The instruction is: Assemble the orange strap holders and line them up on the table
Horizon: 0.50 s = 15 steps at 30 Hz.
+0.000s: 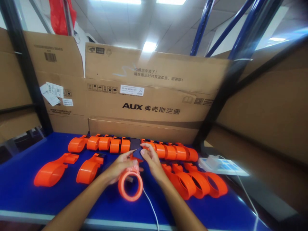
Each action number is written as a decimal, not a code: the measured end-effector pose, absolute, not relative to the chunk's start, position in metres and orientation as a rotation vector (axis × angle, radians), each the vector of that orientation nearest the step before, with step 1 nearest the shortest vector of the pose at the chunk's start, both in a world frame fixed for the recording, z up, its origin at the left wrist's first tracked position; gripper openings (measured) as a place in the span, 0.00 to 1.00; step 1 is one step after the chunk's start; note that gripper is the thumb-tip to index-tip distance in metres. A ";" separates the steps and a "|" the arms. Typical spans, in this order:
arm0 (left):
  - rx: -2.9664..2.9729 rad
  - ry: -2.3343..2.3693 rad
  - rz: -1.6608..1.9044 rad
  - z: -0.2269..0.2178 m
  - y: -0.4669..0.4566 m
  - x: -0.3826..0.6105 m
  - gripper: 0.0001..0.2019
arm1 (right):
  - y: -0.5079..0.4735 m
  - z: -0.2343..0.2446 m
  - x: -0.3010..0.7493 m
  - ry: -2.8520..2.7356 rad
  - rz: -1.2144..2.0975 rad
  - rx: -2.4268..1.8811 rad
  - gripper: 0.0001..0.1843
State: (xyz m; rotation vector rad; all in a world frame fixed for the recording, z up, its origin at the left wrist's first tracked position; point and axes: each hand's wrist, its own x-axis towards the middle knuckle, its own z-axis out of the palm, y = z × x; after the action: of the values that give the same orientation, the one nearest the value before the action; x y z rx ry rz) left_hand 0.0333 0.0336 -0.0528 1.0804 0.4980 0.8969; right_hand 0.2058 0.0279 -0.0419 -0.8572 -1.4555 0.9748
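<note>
Near the middle of the blue table, my left hand (124,165) is closed around the upper part of an orange tape dispenser (131,198), whose ring hangs below the fingers. My right hand (152,158) pinches a small dark blue flap-like piece (138,153) at the dispenser's top end. Fingertips of both hands meet around this piece, and the joint between it and the dispenser is partly hidden. Just behind the hands lies a dark flat rectangular object (135,143), perhaps a phone.
Several orange dispensers with dark ends (105,143) form a back row on the blue table (60,205). More orange dispensers lie left (49,175) and right (218,184). A white cable (152,205) runs to the front edge. Cardboard (154,112) walls the back.
</note>
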 end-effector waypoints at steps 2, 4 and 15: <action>1.124 0.514 0.958 -0.053 0.033 0.035 0.29 | 0.030 -0.046 0.203 -1.442 0.978 -0.838 0.21; 1.148 0.530 1.025 -0.053 0.035 0.037 0.27 | 0.032 -0.049 0.200 -1.437 0.973 -0.827 0.20; 1.104 0.604 1.120 -0.050 0.041 0.032 0.27 | 0.037 -0.053 0.200 -1.452 0.903 -0.872 0.19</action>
State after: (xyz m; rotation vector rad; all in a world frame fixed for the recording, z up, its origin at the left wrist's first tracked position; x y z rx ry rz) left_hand 0.0324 0.0407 -0.0500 1.1042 0.6040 1.1205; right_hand 0.1997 0.0365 -0.0530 -0.8722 -1.4519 0.9033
